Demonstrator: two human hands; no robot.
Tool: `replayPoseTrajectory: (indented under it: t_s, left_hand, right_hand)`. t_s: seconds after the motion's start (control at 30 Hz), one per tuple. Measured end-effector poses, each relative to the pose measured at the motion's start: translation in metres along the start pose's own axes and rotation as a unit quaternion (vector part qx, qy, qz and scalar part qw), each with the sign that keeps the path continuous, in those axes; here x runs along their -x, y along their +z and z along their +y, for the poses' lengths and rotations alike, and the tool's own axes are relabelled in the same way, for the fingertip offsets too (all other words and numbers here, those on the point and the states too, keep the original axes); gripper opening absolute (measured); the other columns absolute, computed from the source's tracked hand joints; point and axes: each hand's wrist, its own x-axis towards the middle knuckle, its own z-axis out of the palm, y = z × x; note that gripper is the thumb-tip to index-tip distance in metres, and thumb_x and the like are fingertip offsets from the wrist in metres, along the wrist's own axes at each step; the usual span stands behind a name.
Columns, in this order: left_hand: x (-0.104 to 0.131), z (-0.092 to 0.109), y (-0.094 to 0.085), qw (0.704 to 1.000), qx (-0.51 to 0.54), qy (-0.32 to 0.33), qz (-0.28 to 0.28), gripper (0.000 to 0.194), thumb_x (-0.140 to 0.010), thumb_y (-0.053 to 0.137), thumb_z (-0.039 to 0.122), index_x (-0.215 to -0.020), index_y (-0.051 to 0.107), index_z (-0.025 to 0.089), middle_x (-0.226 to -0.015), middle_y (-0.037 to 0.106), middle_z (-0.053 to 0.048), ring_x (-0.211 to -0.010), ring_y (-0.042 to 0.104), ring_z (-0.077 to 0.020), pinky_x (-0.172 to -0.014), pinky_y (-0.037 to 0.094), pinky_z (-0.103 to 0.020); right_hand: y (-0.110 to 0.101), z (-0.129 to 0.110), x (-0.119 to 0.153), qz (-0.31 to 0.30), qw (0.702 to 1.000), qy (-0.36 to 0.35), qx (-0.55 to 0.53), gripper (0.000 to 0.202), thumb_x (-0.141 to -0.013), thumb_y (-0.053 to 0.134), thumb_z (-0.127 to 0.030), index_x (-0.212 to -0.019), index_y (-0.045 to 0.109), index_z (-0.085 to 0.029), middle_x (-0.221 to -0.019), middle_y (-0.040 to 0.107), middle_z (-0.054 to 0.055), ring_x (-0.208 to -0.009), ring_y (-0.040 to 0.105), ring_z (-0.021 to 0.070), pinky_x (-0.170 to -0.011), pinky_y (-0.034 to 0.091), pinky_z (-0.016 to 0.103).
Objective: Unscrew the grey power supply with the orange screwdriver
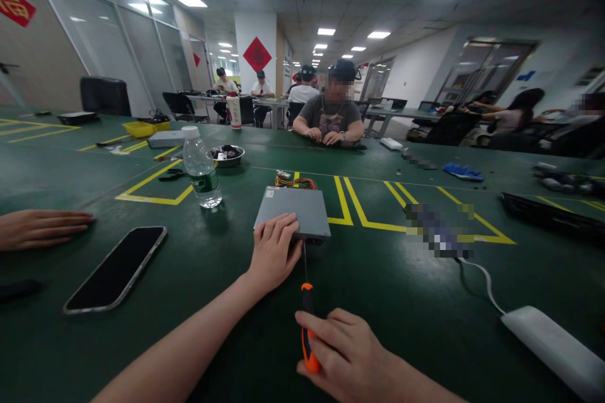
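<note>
A grey metal box (302, 206) with a bundle of coloured wires (297, 183) at its far side lies on the green table (227, 334). My left hand (274, 249) grips the box's near left corner, fingers on the top and thumb at the near side. In my right hand (343, 352) is a screwdriver (307, 296) with an orange and black handle. Its thin shaft points away from me, and the tip reaches the box's near side; the exact contact spot is too small to make out.
A phone (117, 269), a water bottle (202, 170) and a metal bowl (227, 156) stand to the left. Another person's hand (45, 228) rests at the left edge. A white power strip (553, 346) lies right. A person (331, 113) sits opposite.
</note>
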Motion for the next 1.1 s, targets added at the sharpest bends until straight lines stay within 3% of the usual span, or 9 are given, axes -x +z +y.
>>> replayPoseTrajectory:
  t_s: [0.07, 0.23, 0.43, 0.6, 0.8, 1.1]
  left_hand:
    - [0.0001, -0.0001, 0.0001, 1.000, 0.001, 0.003, 0.003, 0.026, -0.084, 0.050, 0.026, -0.109, 0.048, 0.021, -0.123, 0.055, -0.006, -0.115, 0.046, -0.0224, -0.092, 0.028, -0.041]
    - [0.0001, -0.0007, 0.0007, 1.000, 0.002, 0.003, 0.006, 0.025, -0.085, 0.047, 0.022, -0.109, 0.049, 0.021, -0.123, 0.055, -0.006, -0.115, 0.045, -0.0215, -0.093, 0.028, -0.041]
    - [0.0018, -0.0027, 0.0003, 0.998, 0.044, 0.002, 0.036, 0.026, -0.086, 0.041, 0.015, -0.110, 0.048, 0.023, -0.124, 0.054, -0.005, -0.113, 0.046, -0.0194, -0.092, 0.029, -0.040]
    - [0.0047, -0.0047, -0.0002, 0.991, 0.107, -0.004, 0.082, 0.018, -0.085, 0.038, 0.011, -0.080, 0.051, 0.022, -0.110, 0.059, -0.003, -0.104, 0.050, -0.0179, -0.087, 0.032, -0.038]
    - [0.0050, -0.0049, -0.0009, 0.987, 0.107, -0.029, 0.116, 0.014, -0.086, 0.038, 0.013, -0.088, 0.049, 0.021, -0.090, 0.057, -0.003, -0.089, 0.050, -0.0173, -0.081, 0.033, -0.037]
    - [0.0051, -0.0045, -0.0051, 0.991, 0.101, 0.025, 0.082, 0.024, -0.088, 0.031, 0.017, -0.067, 0.042, 0.021, -0.065, 0.047, -0.001, -0.067, 0.042, -0.0166, -0.066, 0.036, -0.033]
  right_hand:
    - [-0.0006, -0.0002, 0.0000, -0.014, 1.000, 0.015, -0.008, 0.015, -0.089, 0.048, -0.027, -0.085, 0.054, -0.014, -0.102, 0.066, 0.012, -0.070, 0.062, 0.0132, -0.064, 0.048, 0.027]
    - [-0.0085, -0.0035, -0.0061, -0.091, 0.995, 0.028, 0.002, 0.028, -0.093, 0.040, -0.033, -0.110, 0.053, -0.015, -0.108, 0.062, 0.012, -0.092, 0.060, 0.0171, -0.074, 0.049, 0.029]
    - [-0.0062, -0.0021, -0.0015, -0.057, 0.998, 0.018, 0.007, 0.022, -0.090, 0.046, -0.029, -0.101, 0.057, -0.014, -0.104, 0.064, 0.013, -0.081, 0.062, 0.0154, -0.072, 0.049, 0.029]
    - [-0.0048, -0.0007, -0.0015, -0.049, 0.999, 0.016, 0.007, 0.023, -0.091, 0.045, -0.032, -0.100, 0.056, -0.015, -0.103, 0.064, 0.012, -0.084, 0.062, 0.0153, -0.072, 0.048, 0.028]
    - [-0.0058, -0.0004, -0.0022, -0.051, 0.998, 0.026, -0.002, 0.024, -0.092, 0.041, -0.032, -0.100, 0.056, -0.015, -0.104, 0.064, 0.012, -0.081, 0.062, 0.0151, -0.070, 0.048, 0.029]
    - [-0.0047, -0.0001, 0.0000, -0.065, 0.998, 0.022, -0.001, 0.023, -0.090, 0.044, -0.030, -0.103, 0.056, -0.015, -0.106, 0.063, 0.012, -0.083, 0.062, 0.0145, -0.073, 0.048, 0.029]
